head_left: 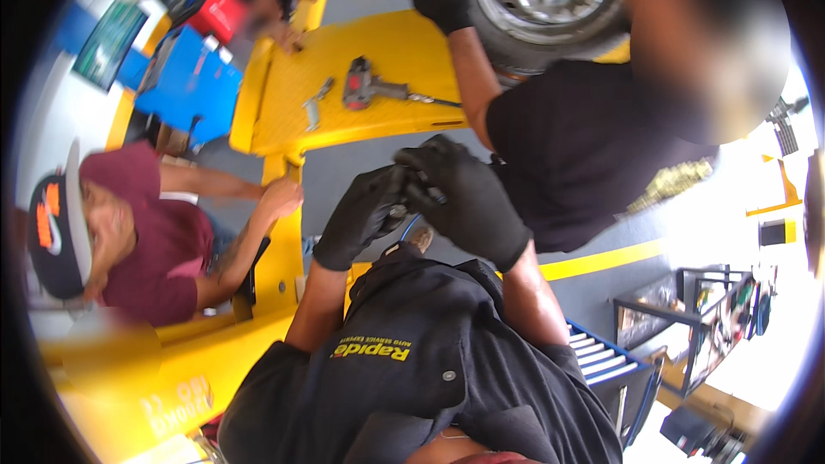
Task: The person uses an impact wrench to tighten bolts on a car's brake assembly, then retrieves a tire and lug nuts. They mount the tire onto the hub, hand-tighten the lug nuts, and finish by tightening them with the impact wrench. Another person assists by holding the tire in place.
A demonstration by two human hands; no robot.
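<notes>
Both my hands wear black gloves and meet in front of my chest. My left hand (359, 216) has its fingers curled, with small dark, shiny pieces at its fingertips that are too small to name. Against it, my right hand (471, 199) is closed too, its fingers bent over the left ones; whatever lies between them is mostly hidden. Beyond my hands, a grey and red impact wrench (361, 88) with a hose lies on a yellow lift platform (412, 51). Beside the wrench rests a small silver air tool (315, 106).
At the far right, a co-worker in black (576, 146) has a gloved hand on a wheel (516, 17). Another person in maroon (163, 223) leans on the yellow lift frame (284, 266) at left. Blue cabinet (193, 86) behind; black metal cart (687, 318) at right.
</notes>
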